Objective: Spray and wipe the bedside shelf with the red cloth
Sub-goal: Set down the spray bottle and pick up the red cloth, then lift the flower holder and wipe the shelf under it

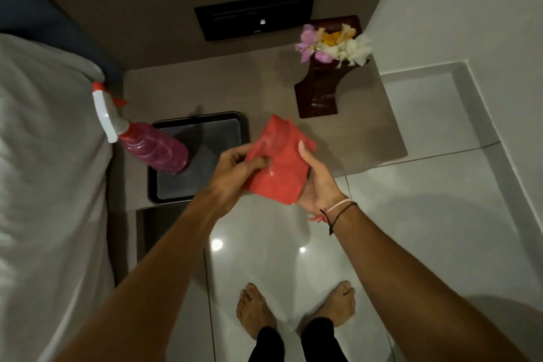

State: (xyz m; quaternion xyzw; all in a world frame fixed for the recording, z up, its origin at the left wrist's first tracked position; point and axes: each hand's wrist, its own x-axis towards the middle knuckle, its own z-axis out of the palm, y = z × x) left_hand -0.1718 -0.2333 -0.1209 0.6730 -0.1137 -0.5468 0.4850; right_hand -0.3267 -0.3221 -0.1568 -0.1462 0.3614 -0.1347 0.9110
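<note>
The red cloth [279, 159] is folded and held above the front edge of the brown bedside shelf [205, 88]. My left hand [238, 167] pinches its left side. My right hand [317, 182] cups it from below and the right, thumb on top. A spray bottle [147, 141] with pink liquid and a white and red trigger head stands on a dark tray [232, 123] at the shelf's left, apart from both hands.
A dark wooden vase [318, 91] with pink, white and yellow flowers stands at the shelf's back right. A black wall panel [255, 13] is behind the shelf. The bed with white sheets [50, 170] lies to the left. My bare feet stand on glossy floor tiles [411, 214].
</note>
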